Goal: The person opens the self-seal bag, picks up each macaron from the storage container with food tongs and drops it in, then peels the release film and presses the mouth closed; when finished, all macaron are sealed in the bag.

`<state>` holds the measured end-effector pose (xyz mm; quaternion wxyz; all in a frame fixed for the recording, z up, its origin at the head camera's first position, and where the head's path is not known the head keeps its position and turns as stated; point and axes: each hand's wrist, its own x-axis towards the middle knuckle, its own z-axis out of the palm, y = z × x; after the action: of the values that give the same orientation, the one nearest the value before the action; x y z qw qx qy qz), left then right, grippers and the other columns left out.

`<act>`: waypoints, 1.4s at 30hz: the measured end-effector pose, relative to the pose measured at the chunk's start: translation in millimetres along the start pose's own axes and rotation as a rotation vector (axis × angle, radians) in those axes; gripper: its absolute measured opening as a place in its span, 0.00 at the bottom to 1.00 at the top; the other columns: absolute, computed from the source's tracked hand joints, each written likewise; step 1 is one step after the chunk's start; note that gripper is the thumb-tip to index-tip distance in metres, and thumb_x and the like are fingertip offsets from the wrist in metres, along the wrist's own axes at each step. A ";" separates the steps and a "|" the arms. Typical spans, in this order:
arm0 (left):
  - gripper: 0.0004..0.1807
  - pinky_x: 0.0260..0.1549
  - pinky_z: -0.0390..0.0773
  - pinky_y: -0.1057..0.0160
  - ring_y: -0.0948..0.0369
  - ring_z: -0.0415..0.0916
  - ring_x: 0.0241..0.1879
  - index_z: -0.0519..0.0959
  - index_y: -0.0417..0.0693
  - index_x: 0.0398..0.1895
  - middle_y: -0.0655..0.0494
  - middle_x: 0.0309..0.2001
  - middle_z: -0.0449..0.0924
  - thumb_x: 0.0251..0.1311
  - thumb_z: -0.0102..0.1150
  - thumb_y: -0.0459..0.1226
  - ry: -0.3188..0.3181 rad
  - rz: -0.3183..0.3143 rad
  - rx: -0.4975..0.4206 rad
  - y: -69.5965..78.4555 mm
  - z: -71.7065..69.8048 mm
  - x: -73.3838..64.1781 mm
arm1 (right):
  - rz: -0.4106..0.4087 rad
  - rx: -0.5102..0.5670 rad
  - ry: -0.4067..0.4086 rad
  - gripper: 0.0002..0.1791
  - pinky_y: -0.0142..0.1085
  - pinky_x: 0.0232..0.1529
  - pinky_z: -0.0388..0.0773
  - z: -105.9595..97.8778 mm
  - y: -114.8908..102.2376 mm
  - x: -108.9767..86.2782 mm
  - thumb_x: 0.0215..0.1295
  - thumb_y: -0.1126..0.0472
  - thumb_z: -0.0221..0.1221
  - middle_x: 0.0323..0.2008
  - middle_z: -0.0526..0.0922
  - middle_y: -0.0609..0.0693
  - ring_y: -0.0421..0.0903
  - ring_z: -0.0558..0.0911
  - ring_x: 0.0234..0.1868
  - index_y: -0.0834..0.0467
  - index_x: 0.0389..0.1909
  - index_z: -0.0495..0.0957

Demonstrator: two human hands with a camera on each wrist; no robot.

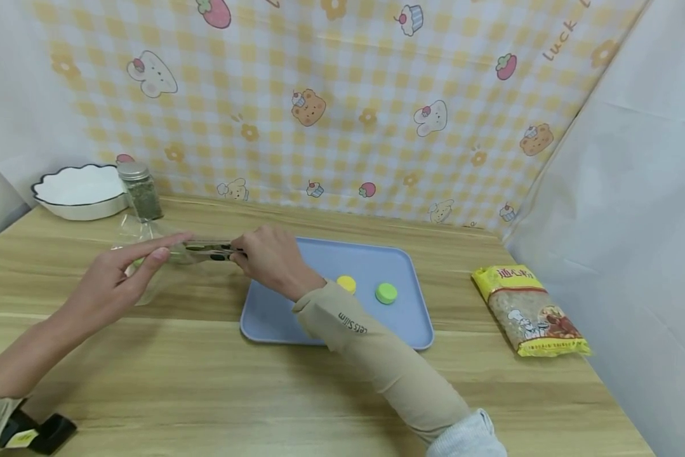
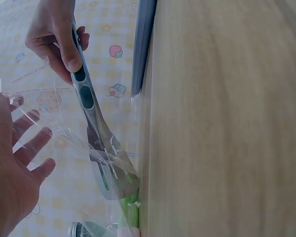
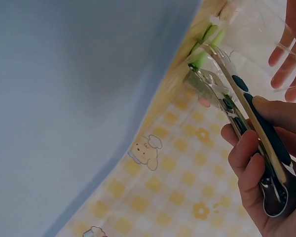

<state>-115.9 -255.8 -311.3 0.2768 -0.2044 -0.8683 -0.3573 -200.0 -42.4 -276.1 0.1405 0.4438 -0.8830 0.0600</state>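
In the head view my left hand (image 1: 110, 276) pinches the edge of a clear plastic bag (image 1: 129, 230) between thumb and forefinger. My right hand (image 1: 273, 260) grips the handles of metal tongs (image 1: 209, 246) with dark inlays. The tongs reach leftward into the bag's mouth. Long green pieces (image 2: 130, 213) lie inside the bag, at the tong heads in the left wrist view. From the right wrist, the tong tips are around or against the green pieces (image 3: 207, 42); whether they clamp them I cannot tell through the plastic.
A blue tray (image 1: 273, 317) bears a yellow round piece (image 1: 346, 284) and a green one (image 1: 386, 293), under and beside my right forearm. A yellow food packet (image 1: 531, 311) lies at the right. Back left stand a white scalloped dish (image 1: 82, 208) and a herb jar (image 1: 143, 195).
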 end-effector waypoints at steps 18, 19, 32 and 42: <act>0.20 0.34 0.58 0.75 0.78 0.65 0.54 0.74 0.51 0.60 0.74 0.58 0.70 0.68 0.44 0.30 -0.020 -0.032 -0.034 -0.5 0.4 0.9 | 0.075 0.196 -0.106 0.18 0.28 0.24 0.66 -21.9 35.9 -44.5 0.65 0.49 0.57 0.41 0.84 0.45 0.38 0.74 0.21 0.52 0.52 0.80; 0.20 0.34 0.58 0.75 0.78 0.65 0.54 0.74 0.51 0.60 0.73 0.58 0.70 0.68 0.44 0.30 -0.018 -0.032 -0.038 -0.6 0.1 0.9 | 0.072 0.217 -0.103 0.18 0.28 0.24 0.65 -23.9 40.1 -49.5 0.65 0.50 0.57 0.41 0.84 0.46 0.37 0.72 0.20 0.52 0.51 0.80; 0.20 0.20 0.57 0.66 0.69 0.65 0.33 0.74 0.53 0.60 0.77 0.57 0.70 0.69 0.44 0.32 -0.011 -0.058 -0.029 0.0 -1.7 0.8 | 0.038 0.438 -0.036 0.18 0.31 0.20 0.64 -45.9 111.2 -136.5 0.62 0.54 0.60 0.44 0.83 0.49 0.32 0.52 0.08 0.58 0.51 0.80; 0.20 0.30 0.57 0.73 0.71 0.65 0.36 0.74 0.53 0.60 0.76 0.58 0.70 0.69 0.44 0.31 -0.009 -0.055 -0.034 -1.4 -1.1 1.1 | 0.322 0.382 -0.048 0.22 0.35 0.25 0.72 -81.4 165.2 -192.3 0.61 0.50 0.60 0.41 0.84 0.51 0.36 0.73 0.18 0.56 0.52 0.79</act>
<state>-117.2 -257.3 -310.6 0.2594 -0.1869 -0.8687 -0.3785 -207.5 222.8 -253.4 0.0216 0.3173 -0.9180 0.2368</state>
